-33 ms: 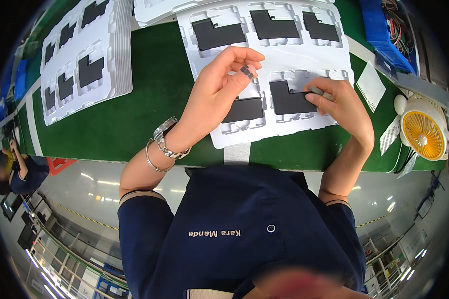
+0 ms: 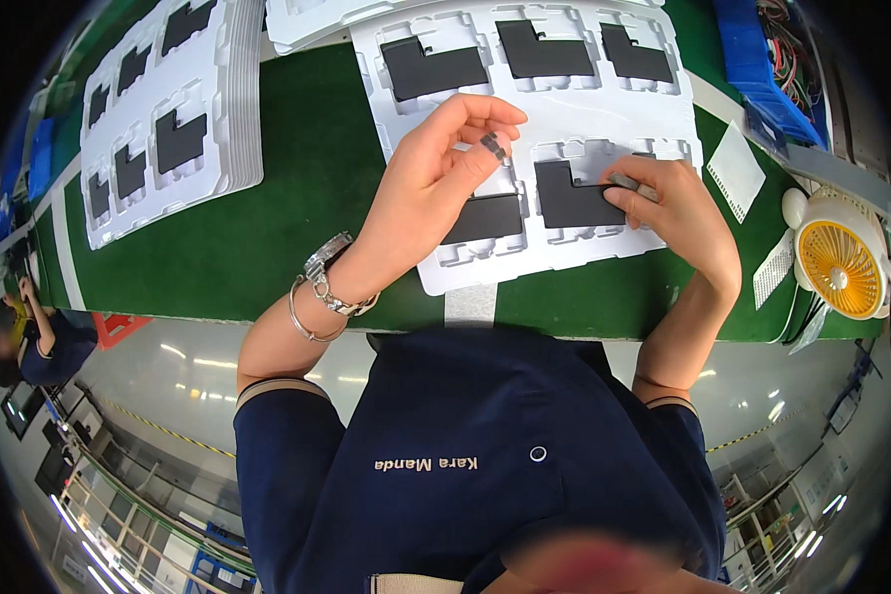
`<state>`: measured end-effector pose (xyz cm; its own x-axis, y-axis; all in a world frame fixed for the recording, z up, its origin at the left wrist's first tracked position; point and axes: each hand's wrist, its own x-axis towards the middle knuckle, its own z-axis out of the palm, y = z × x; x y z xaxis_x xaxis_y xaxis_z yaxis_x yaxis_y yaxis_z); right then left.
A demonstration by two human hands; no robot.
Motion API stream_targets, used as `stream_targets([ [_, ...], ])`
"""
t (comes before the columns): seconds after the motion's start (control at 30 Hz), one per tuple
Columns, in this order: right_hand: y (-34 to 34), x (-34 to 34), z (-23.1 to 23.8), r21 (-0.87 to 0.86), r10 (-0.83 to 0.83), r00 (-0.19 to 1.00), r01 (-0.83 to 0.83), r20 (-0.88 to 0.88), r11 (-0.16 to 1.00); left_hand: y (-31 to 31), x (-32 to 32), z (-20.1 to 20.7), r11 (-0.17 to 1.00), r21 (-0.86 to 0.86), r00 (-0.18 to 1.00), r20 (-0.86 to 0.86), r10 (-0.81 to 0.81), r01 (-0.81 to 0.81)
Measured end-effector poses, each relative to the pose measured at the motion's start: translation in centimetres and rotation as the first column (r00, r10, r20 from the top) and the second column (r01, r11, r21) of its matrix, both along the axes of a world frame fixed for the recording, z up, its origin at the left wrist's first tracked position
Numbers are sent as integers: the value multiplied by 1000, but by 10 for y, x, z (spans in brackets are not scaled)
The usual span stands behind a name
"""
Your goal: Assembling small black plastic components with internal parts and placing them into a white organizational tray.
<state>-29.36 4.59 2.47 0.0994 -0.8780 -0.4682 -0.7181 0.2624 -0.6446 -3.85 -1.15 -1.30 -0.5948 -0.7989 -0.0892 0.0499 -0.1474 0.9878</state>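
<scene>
My right hand (image 2: 675,208) pinches a short grey stick-like tool (image 2: 624,181) whose exact kind I cannot make out. Its thumb and fingertips touch the right end of a black L-shaped piece (image 2: 567,201), which lies in a pocket of the white plastic tray (image 2: 564,107). Over the tray's left part, my left hand (image 2: 436,168) hovers with fingers loosely curled and the index finger apart from the thumb. Small dark grey strips (image 2: 493,147) sit on that thumb's tip. Below this hand lies another black piece (image 2: 490,218), partly hidden. Several more black pieces (image 2: 436,69) fill the far row.
Left on the green table (image 2: 307,178) stands a stack of white trays (image 2: 238,109) with black pieces on top. To the right are a yellow-and-white fan (image 2: 839,267), a white sheet (image 2: 736,173) and a blue bin (image 2: 762,74) of wires. Another person (image 2: 49,342) sits far left.
The right fingers and the grey tool have shifted very slightly over the black piece. The left hand is almost still.
</scene>
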Motion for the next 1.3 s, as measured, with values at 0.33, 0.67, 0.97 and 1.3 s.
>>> stream_targets([
  [0.33,3,28,-2,-295,-6,993,42,122,955,6,-4,-2,996,-50,995,75,-67,71],
  [0.67,11,58,-11,-289,-9,949,105,316,952,6,-5,4,971,-200,979,179,-97,133],
  [0.97,10,60,-7,-246,-22,954,99,298,964,6,-5,11,904,-395,959,279,-54,166],
  [1.3,15,58,-13,-584,40,996,14,80,811,5,-11,11,963,-156,953,244,-180,222],
])
